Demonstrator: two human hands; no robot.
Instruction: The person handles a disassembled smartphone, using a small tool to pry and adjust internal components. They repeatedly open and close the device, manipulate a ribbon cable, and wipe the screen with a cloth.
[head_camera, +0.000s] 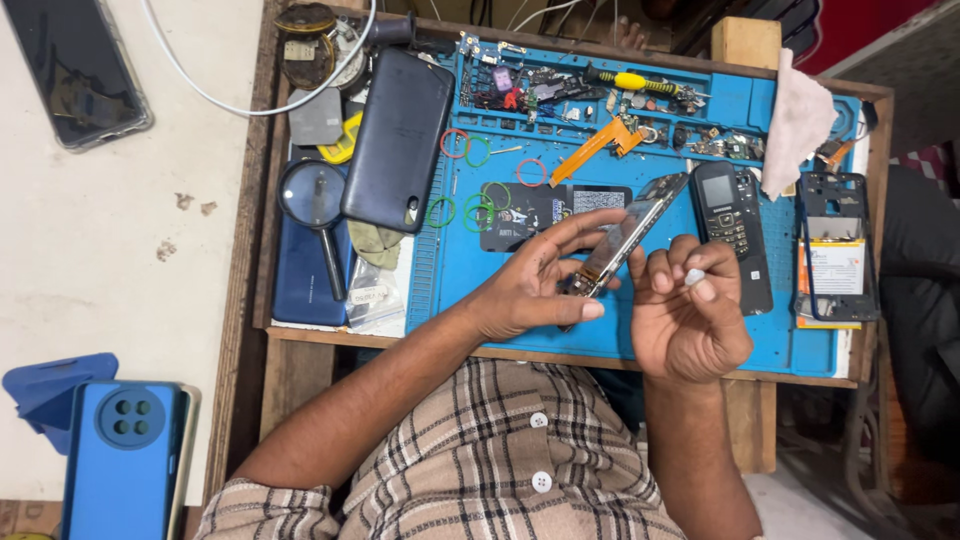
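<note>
Over the blue rubber repair mat (520, 320) on the wooden worktop (300, 370), the left hand (525, 290) grips an opened slim phone chassis with exposed circuit board (625, 240), tilted above the mat's middle. The right hand (690, 320), just right of it, pinches a small white piece (694, 277) in clenched fingers. The piece looks easy to drop among the loose coloured rubber rings (470, 180) on the mat — and a slack left grip could let the chassis slip.

A slim, opened phone body with bare metal and circuit parts showing (622, 243) stands tilted on edge above the blue rubber work mat (660, 340), its upper end toward the mat's far side. A small white piece (694, 277), pinched at fingertips, hovers just right of it.
</note>
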